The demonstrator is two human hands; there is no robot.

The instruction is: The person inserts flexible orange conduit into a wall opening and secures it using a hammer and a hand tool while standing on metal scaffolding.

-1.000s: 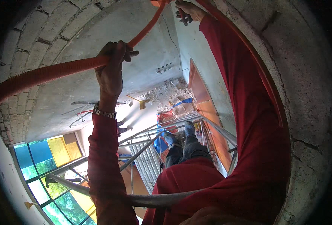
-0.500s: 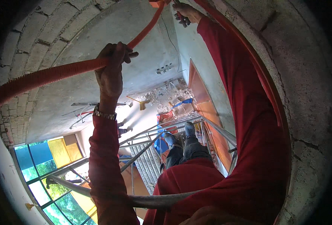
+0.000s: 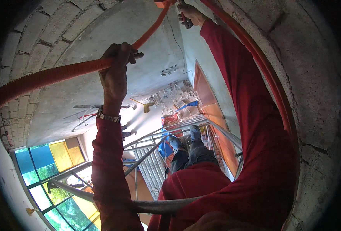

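Observation:
My left hand [image 3: 115, 75] is raised and wrapped round an orange corrugated conduit [image 3: 55, 73]. The conduit bends up from the far left through my fingers to an orange box [image 3: 163, 3] at the top edge. Close beside that box, my right hand [image 3: 192, 15] reaches up with its fingers curled closed. What it grips, if anything, is too dark and cut off by the frame's edge to make out. A second orange conduit [image 3: 261, 54] curves down past my right arm along the rough ceiling.
I stand high on a metal scaffold, whose rail [image 3: 159, 206] crosses near my body and whose perforated plank [image 3: 147, 169] lies below. Rubble [image 3: 178, 94] and a yellow broom [image 3: 147, 107] are on the floor. A brown door [image 3: 209, 96] stands right, coloured windows [image 3: 43, 158] lower left.
My right hand and forearm have shifted slightly to the left, showing more of the second conduit. My left hand keeps its hold on the conduit, almost still.

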